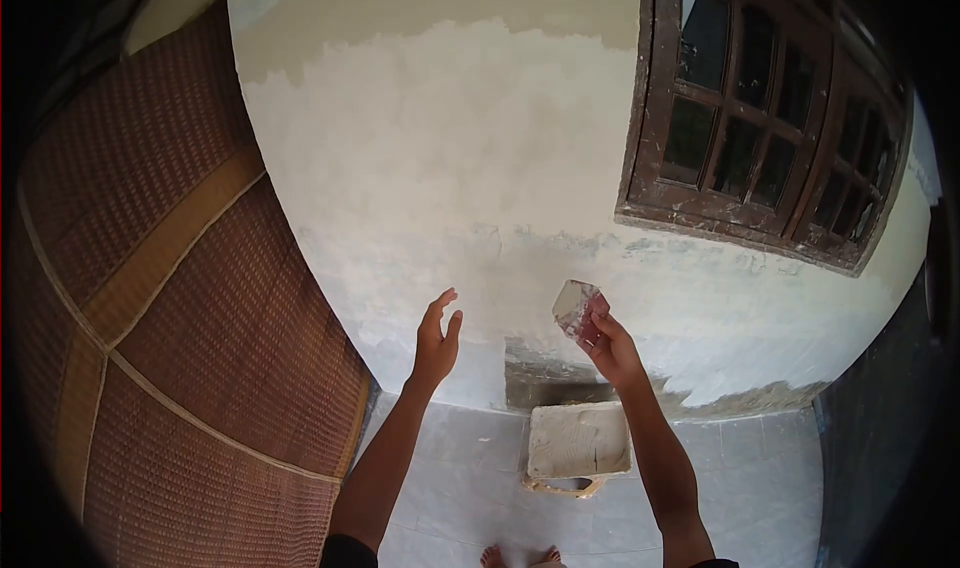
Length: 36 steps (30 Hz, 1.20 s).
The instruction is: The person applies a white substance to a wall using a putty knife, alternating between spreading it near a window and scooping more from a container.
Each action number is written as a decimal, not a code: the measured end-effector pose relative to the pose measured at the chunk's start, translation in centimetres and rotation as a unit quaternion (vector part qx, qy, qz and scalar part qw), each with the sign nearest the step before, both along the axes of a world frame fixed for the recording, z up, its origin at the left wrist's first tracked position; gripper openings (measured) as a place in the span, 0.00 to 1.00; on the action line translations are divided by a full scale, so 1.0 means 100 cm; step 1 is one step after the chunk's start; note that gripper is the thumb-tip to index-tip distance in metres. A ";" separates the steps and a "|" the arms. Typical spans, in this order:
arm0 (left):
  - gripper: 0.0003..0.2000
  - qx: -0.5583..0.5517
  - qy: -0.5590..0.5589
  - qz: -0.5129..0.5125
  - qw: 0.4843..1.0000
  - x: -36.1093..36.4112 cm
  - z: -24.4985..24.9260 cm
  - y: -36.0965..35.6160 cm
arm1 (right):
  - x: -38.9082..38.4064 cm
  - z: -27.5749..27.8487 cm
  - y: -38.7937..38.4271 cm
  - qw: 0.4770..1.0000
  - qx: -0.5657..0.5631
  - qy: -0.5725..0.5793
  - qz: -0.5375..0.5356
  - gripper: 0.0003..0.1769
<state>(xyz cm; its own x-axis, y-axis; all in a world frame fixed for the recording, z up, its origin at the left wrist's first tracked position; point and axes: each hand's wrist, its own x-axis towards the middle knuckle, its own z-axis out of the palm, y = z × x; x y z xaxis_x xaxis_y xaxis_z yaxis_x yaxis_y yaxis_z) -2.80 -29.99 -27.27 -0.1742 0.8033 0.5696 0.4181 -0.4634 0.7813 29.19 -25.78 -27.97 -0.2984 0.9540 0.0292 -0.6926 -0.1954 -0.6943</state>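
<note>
A reddish scraper [580, 311] is gripped between the thumb and fingers of the right hand [614, 353], its pale-smeared end tilted towards eleven o'clock in front of the wall [430, 158]. At nine o'clock from it, the left hand [436, 348] is raised, thumb and fingers parted. At six o'clock from the scraper, a paste-coated tray [580, 476] is set on the grey floor [740, 478]; at one o'clock, a brown-framed window [722, 96] is seen
</note>
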 end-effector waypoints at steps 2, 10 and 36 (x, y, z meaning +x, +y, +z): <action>0.20 0.028 -0.001 0.009 1.000 -0.018 0.039 -0.001 | -0.016 0.039 0.007 1.000 0.024 0.003 -0.006 0.19; 0.20 0.108 0.019 0.035 0.993 -0.070 0.148 0.016 | -0.067 0.175 0.027 0.991 0.126 0.038 -0.036 0.17; 0.29 0.285 0.156 0.062 0.944 -0.114 0.275 0.238 | -0.198 0.328 0.204 0.277 0.653 -0.418 -0.567 0.25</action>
